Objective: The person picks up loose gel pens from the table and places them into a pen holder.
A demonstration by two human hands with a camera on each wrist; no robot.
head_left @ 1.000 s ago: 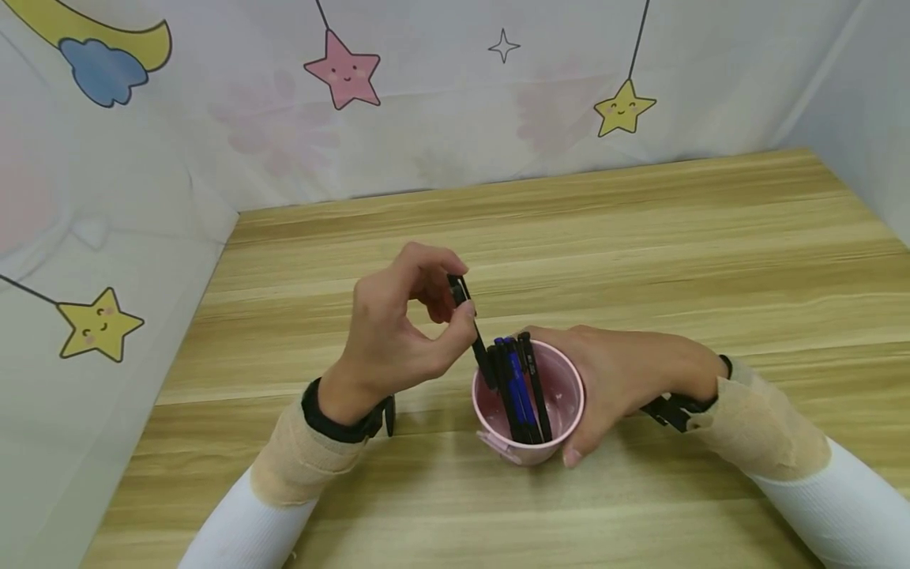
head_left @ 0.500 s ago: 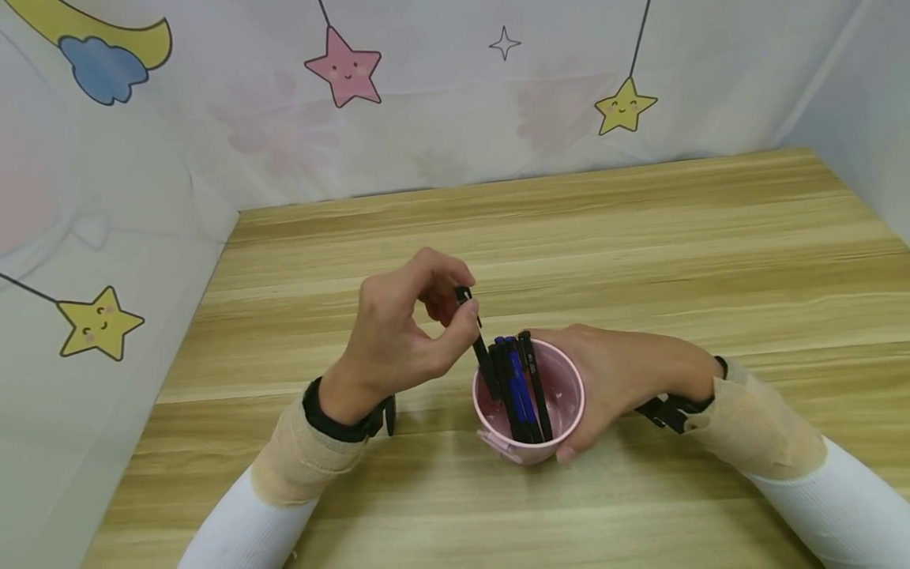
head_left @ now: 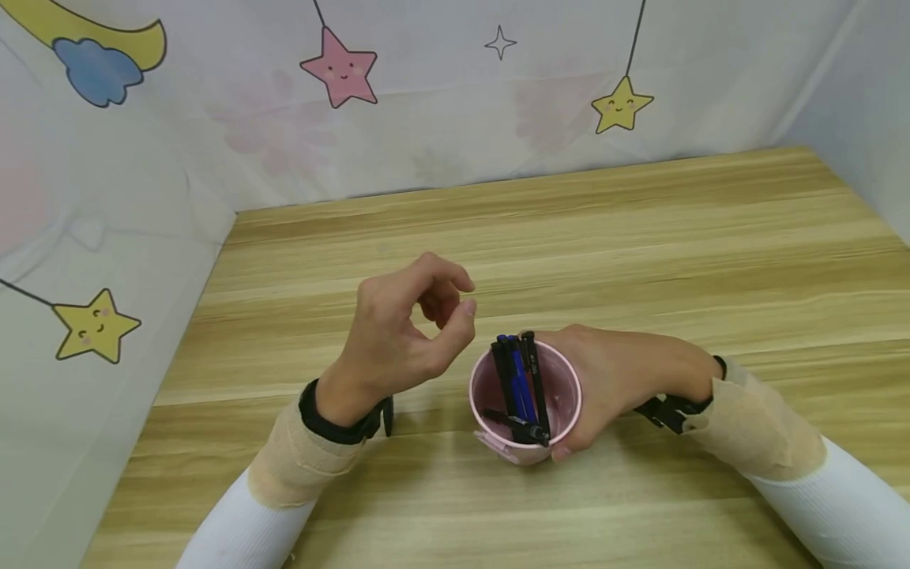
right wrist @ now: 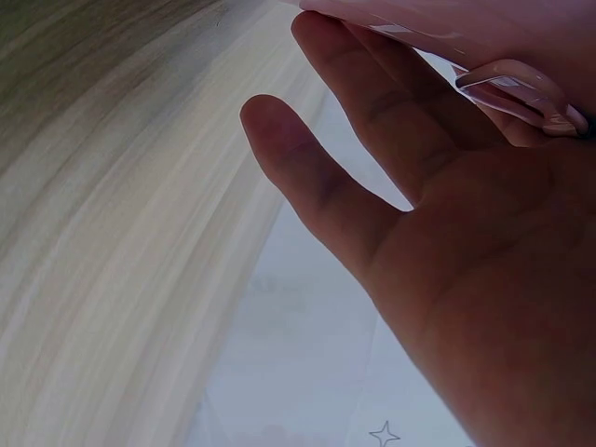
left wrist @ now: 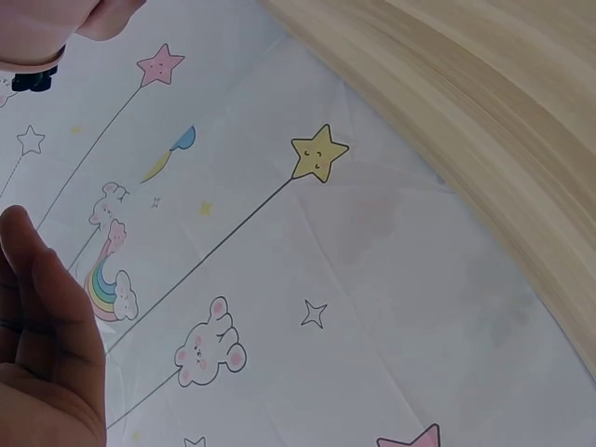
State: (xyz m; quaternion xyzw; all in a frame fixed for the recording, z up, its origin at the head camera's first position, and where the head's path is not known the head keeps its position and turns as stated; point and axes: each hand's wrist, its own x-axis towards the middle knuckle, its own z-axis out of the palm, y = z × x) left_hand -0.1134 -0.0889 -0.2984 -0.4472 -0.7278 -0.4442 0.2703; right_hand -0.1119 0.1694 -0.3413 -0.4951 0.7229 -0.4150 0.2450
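Observation:
A pink cup (head_left: 563, 389) stands on the wooden table with several black and blue pens (head_left: 522, 379) leaning in it. One black pen (head_left: 513, 425) lies slantwise across the others near the cup's front rim. My right hand (head_left: 618, 371) grips the cup around its right side; the right wrist view shows fingers along the pink wall (right wrist: 494, 28). To the upper left of the cup hovers my left hand (head_left: 405, 328), thumb and index finger bent with a gap between their tips and nothing held. In the left wrist view the left hand (left wrist: 51, 345) shows at the edge.
The wood-grain table (head_left: 604, 253) extends behind and to both sides of the cup. A white cloth backdrop (head_left: 441, 103) with printed stars and a moon borders its back and sides. Both wrists carry black straps (head_left: 341, 431) over beige wraps.
The left thumb and index finger have let go of a black pen. It has dropped into the cup and tipped toward the front rim. The right hand keeps its hold on the cup.

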